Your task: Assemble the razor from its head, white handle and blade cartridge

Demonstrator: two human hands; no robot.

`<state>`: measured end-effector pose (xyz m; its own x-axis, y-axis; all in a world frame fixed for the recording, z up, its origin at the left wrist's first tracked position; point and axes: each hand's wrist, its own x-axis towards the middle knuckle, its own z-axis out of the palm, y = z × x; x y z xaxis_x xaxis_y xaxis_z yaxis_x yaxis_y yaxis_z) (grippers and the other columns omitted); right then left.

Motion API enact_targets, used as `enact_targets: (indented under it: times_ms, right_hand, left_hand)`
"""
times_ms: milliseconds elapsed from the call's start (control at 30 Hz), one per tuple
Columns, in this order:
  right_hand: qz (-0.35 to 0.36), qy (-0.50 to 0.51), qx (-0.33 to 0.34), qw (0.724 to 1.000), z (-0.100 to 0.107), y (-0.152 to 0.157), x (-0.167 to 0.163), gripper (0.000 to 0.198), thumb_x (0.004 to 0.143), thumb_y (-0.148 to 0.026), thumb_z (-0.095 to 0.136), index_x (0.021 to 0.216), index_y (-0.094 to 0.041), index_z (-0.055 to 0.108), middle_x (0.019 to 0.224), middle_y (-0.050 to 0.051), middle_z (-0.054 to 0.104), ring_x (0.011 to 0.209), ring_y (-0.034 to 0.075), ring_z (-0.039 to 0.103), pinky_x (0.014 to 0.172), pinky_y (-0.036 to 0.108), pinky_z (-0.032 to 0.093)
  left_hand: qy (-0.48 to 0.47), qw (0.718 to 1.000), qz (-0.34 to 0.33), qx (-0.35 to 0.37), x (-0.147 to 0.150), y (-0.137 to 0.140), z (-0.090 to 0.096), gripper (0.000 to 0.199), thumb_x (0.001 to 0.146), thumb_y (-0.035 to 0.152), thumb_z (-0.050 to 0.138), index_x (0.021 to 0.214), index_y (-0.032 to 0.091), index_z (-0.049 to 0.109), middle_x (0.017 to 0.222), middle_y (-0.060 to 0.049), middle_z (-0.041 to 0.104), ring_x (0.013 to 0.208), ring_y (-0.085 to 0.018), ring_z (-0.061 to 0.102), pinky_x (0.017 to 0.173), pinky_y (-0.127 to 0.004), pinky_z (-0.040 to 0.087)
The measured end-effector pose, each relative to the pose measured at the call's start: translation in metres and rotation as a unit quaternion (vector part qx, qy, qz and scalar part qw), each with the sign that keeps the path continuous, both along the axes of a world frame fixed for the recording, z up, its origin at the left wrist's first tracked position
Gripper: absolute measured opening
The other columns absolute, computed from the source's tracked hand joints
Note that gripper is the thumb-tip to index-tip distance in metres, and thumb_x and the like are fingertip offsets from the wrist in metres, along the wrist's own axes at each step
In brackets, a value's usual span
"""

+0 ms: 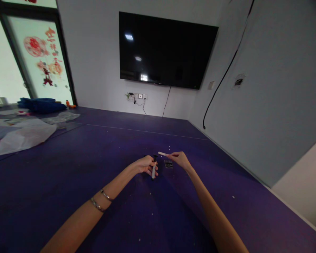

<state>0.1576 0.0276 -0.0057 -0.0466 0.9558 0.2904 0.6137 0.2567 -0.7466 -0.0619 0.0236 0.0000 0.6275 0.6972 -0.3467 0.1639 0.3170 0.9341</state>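
Note:
My left hand (146,165) is closed around what looks like a razor (153,171), with a black T-shaped head at the top and a pale grey handle pointing down. In my right hand (181,160), thumb and fingers pinch a short, flat white stick (162,154) with a rounded end. The stick's free end points left, close to the black head, and I cannot tell whether they touch. Between the hands, a small clear and black pack (168,164) lies on the purple surface (115,211); its contents are too small to make out.
Small white scraps (233,197) are scattered over the surface. White plastic sheeting (26,135) and a dark blue folded cloth (42,105) lie at the left. A black television (165,49) hangs on the far wall, and a black cable (221,79) dangles down the right wall.

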Motion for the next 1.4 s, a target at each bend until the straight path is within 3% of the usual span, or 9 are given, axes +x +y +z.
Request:
enact_targets:
  times_ms: [133, 300, 433, 733, 933, 1067, 1133, 1267, 1400]
  right_hand:
    - [0.058, 0.012, -0.017, 0.998, 0.002, -0.003, -0.003, 0.043, 0.066, -0.054, 0.060, 0.067, -0.012, 0.071, 0.057, 0.003, 0.062, 0.053, 0.012, 0.051, 0.049, 0.021, 0.034]
    - [0.013, -0.010, 0.009, 1.000, 0.004, -0.005, -0.006, 0.042, 0.068, -0.053, 0.058, 0.069, -0.014, 0.072, 0.061, 0.003, 0.064, 0.056, 0.013, 0.054, 0.050, 0.021, 0.035]
    - [0.047, -0.024, -0.006, 0.999, 0.005, -0.005, -0.008, 0.042, 0.067, -0.054, 0.059, 0.069, -0.014, 0.072, 0.061, 0.003, 0.065, 0.056, 0.013, 0.054, 0.050, 0.021, 0.036]
    - [0.041, -0.027, -0.002, 0.999, 0.005, -0.004, -0.009, 0.044, 0.066, -0.057, 0.058, 0.070, -0.016, 0.072, 0.060, 0.003, 0.064, 0.056, 0.014, 0.054, 0.050, 0.022, 0.036]
    - [-0.025, 0.009, 0.040, 0.999, 0.001, 0.002, -0.003, 0.043, 0.068, -0.054, 0.056, 0.070, -0.014, 0.072, 0.059, 0.003, 0.063, 0.056, 0.014, 0.054, 0.050, 0.021, 0.036]
    - [-0.038, 0.031, 0.055, 0.997, 0.004, 0.004, 0.002, 0.045, 0.072, -0.049, 0.053, 0.086, -0.010, 0.072, 0.064, 0.003, 0.064, 0.057, 0.014, 0.054, 0.052, 0.022, 0.037]
    - [-0.042, 0.009, 0.060, 0.997, 0.008, 0.002, 0.001, 0.042, 0.074, -0.045, 0.052, 0.089, -0.011, 0.071, 0.064, 0.003, 0.064, 0.056, 0.013, 0.054, 0.052, 0.022, 0.036]
    - [-0.073, -0.087, 0.054, 0.992, 0.018, -0.009, -0.008, 0.040, 0.082, -0.039, 0.042, 0.072, -0.013, 0.071, 0.059, 0.006, 0.064, 0.054, 0.014, 0.055, 0.051, 0.022, 0.035]
    - [-0.132, -0.218, 0.017, 0.967, 0.020, -0.022, -0.026, 0.038, 0.083, -0.036, 0.040, 0.074, -0.015, 0.070, 0.071, 0.012, 0.068, 0.065, 0.019, 0.062, 0.058, 0.024, 0.039]
  left_hand:
    - [-0.003, 1.000, -0.004, -0.004, 0.001, 0.000, -0.001, 0.009, 0.078, 0.011, 0.048, 0.084, 0.013, 0.042, 0.063, -0.001, 0.057, 0.058, -0.022, 0.065, 0.061, -0.044, 0.052]
    - [-0.003, 1.000, -0.004, -0.001, 0.001, -0.001, -0.002, 0.008, 0.079, 0.011, 0.048, 0.083, 0.013, 0.043, 0.062, -0.001, 0.058, 0.058, -0.021, 0.065, 0.062, -0.044, 0.052]
    - [0.003, 1.000, -0.008, -0.002, 0.003, -0.001, -0.004, 0.009, 0.079, 0.013, 0.049, 0.083, 0.014, 0.042, 0.063, -0.001, 0.058, 0.058, -0.022, 0.065, 0.063, -0.044, 0.052]
    - [0.014, 1.000, -0.014, 0.007, 0.004, -0.004, -0.002, 0.007, 0.079, 0.012, 0.048, 0.082, 0.013, 0.042, 0.064, -0.002, 0.057, 0.059, -0.021, 0.065, 0.063, -0.044, 0.053]
    - [0.009, 0.999, -0.034, 0.014, 0.003, -0.002, 0.000, 0.010, 0.078, 0.014, 0.049, 0.085, 0.014, 0.042, 0.066, -0.002, 0.058, 0.060, -0.022, 0.065, 0.060, -0.043, 0.053]
    - [-0.018, 0.998, -0.054, 0.036, -0.004, -0.001, 0.010, 0.017, 0.076, 0.020, 0.055, 0.087, 0.014, 0.043, 0.068, -0.002, 0.058, 0.062, -0.022, 0.066, 0.059, -0.041, 0.053]
    - [-0.035, 0.997, -0.050, 0.050, -0.009, -0.001, 0.020, 0.020, 0.075, 0.022, 0.057, 0.087, 0.014, 0.043, 0.069, -0.002, 0.058, 0.062, -0.022, 0.065, 0.059, -0.040, 0.052]
    - [-0.053, 0.995, -0.021, 0.077, -0.020, -0.003, 0.039, 0.022, 0.075, 0.024, 0.060, 0.087, 0.014, 0.044, 0.069, -0.002, 0.058, 0.062, -0.021, 0.065, 0.059, -0.039, 0.052]
    - [-0.062, 0.994, -0.010, 0.090, -0.026, -0.003, 0.047, 0.020, 0.077, 0.023, 0.057, 0.088, 0.014, 0.043, 0.068, -0.002, 0.057, 0.060, -0.021, 0.065, 0.059, -0.040, 0.051]
